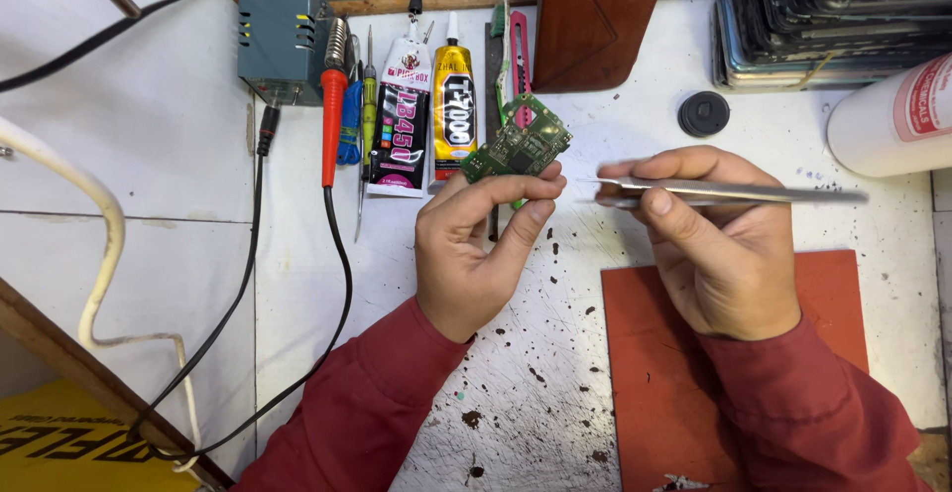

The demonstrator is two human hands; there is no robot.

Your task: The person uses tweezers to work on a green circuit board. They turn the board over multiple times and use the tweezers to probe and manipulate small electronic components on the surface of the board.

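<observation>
We see 2 glue tubes (428, 105) lying at left on the white bench (555, 353). Our left hand (476, 249) pinches a green circuit board (518, 145) above it; our right hand (719, 244) clasps metal tweezers (724, 192), over a red mat (645, 383).

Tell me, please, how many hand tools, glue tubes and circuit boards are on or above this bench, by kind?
Glue tubes: 2, a black and white tube and a yellow tube.
Circuit boards: 1, green circuit board in the left hand.
Tweezers: 1, tweezers in the right hand.
Soldering iron: 1.
Box cutter: 1.
Total: 6.
</observation>
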